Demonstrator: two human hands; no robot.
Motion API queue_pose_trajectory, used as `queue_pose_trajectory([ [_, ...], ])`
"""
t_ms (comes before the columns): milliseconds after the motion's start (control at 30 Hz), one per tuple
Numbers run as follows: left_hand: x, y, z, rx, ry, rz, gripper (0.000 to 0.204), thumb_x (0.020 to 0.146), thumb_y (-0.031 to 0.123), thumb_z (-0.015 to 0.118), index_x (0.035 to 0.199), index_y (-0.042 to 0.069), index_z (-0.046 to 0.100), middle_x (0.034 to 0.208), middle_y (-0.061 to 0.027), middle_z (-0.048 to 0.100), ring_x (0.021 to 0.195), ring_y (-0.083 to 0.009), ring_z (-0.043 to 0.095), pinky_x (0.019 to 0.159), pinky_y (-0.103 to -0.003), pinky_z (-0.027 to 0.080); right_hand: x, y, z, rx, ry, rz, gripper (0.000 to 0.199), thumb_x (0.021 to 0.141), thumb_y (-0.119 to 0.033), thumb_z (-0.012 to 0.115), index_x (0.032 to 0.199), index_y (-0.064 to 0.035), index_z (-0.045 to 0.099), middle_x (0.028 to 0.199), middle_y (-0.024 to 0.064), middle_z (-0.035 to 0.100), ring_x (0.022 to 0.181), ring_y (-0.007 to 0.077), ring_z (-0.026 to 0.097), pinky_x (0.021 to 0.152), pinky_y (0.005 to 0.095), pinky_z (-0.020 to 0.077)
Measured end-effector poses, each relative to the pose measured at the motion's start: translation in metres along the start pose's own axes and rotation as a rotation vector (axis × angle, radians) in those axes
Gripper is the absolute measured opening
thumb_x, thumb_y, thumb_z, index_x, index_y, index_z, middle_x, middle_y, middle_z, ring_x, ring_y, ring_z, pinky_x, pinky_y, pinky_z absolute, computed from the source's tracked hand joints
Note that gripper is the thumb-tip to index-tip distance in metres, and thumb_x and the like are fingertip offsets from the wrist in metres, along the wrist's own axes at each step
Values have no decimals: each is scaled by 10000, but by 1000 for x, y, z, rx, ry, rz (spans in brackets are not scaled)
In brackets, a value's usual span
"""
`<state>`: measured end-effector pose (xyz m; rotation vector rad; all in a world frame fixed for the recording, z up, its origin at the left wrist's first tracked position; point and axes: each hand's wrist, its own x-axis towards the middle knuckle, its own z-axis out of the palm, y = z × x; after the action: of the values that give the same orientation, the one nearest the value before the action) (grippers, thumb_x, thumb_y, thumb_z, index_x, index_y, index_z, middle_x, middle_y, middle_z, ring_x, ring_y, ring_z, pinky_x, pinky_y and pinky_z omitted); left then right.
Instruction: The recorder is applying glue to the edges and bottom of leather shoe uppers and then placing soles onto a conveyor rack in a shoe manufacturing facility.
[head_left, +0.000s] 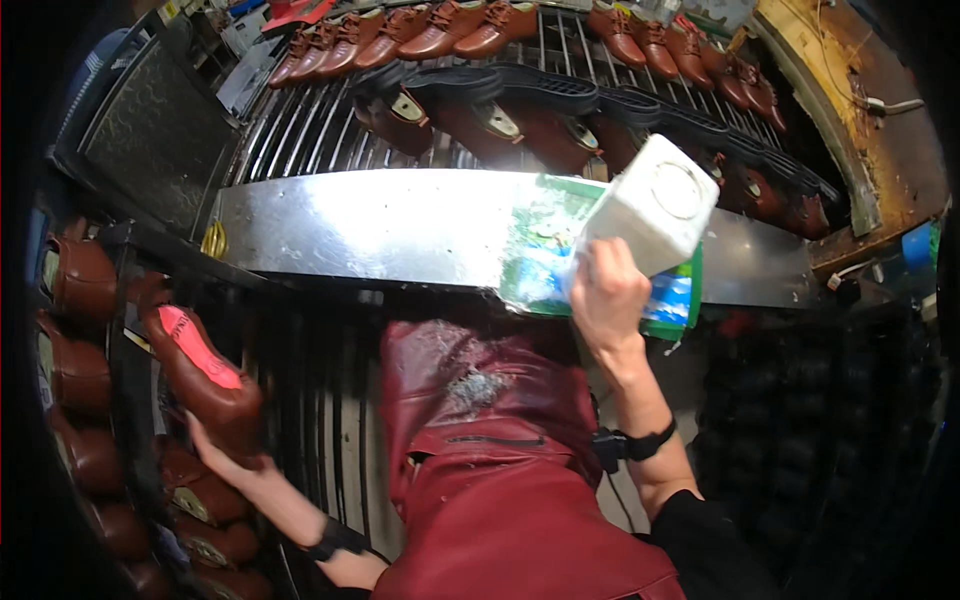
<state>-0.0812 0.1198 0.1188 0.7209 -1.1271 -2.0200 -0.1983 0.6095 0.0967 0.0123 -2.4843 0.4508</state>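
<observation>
My left hand (222,455) is at the left rack, closed round the lower end of a brown leather shoe upper (230,408). A bright pink strip (200,347) runs along the upper's bottom face, which is turned towards me. The hand's fingers are partly hidden behind the leather. My right hand (612,290) grips a white squarish plastic container (655,200), tilted so that a face with a round raised ring shows. Beneath it, a green and blue plastic sheet (540,235) smeared with white lies over the metal ledge (370,215).
Brown lace-up shoes (425,38) line the far bars, with upturned black soles (545,88) nearer. More brown uppers (85,370) fill the left rack. A dark panel (150,130) stands at left. Black soles (800,430) are stacked in shadow at right, below a wooden frame (830,110).
</observation>
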Motion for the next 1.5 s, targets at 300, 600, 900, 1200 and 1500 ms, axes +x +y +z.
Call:
queue_pose_trajectory([
  [300, -72, -113, 42, 46, -745, -373, 1076, 555, -16, 842, 1555, 31, 447, 1425, -138, 602, 1332, -337, 583, 1174, -521, 436, -28, 8, -22, 236, 38, 216, 80, 851, 17, 786, 877, 6, 711, 813, 128, 648, 602, 270, 588, 567, 362, 462],
  [600, -36, -163, 175, -156, -748, -727, 629, 1070, 272, 574, 1573, -46, 373, 1532, -227, 522, 1362, -356, 571, 1192, -451, 442, -68, 14, -40, 322, 155, 309, 117, 858, 59, 806, 938, 44, 722, 877, 70, 703, 732, 133, 647, 668, 275, 506],
  [900, -40, -204, 123, 800, -1183, 1197, 268, 977, 53, 655, 1237, 45, 590, 1321, -231, 695, 1236, -407, 672, 1033, -476, 534, -53, -20, -17, 1284, -13, 774, 135, 970, 26, 690, 1093, 67, 652, 933, 189, 714, 692, 218, 685, 592, 312, 562],
  [1200, -34, -196, 121, 855, -1181, 1129, 315, 942, 5, 694, 1231, 19, 571, 1324, -237, 675, 1241, -406, 653, 1000, -481, 564, -9, -63, 55, 1423, -384, 709, 123, 977, -22, 733, 1055, 71, 717, 872, 110, 740, 694, 128, 685, 581, 251, 536],
  [1500, -34, -192, 125, 826, -1198, 1097, 273, 947, 23, 694, 1200, 14, 592, 1300, -237, 691, 1234, -398, 659, 997, -475, 561, 48, -45, 114, 1237, -331, 733, 150, 970, -68, 752, 1011, 74, 732, 837, 134, 756, 638, 183, 697, 574, 296, 549],
])
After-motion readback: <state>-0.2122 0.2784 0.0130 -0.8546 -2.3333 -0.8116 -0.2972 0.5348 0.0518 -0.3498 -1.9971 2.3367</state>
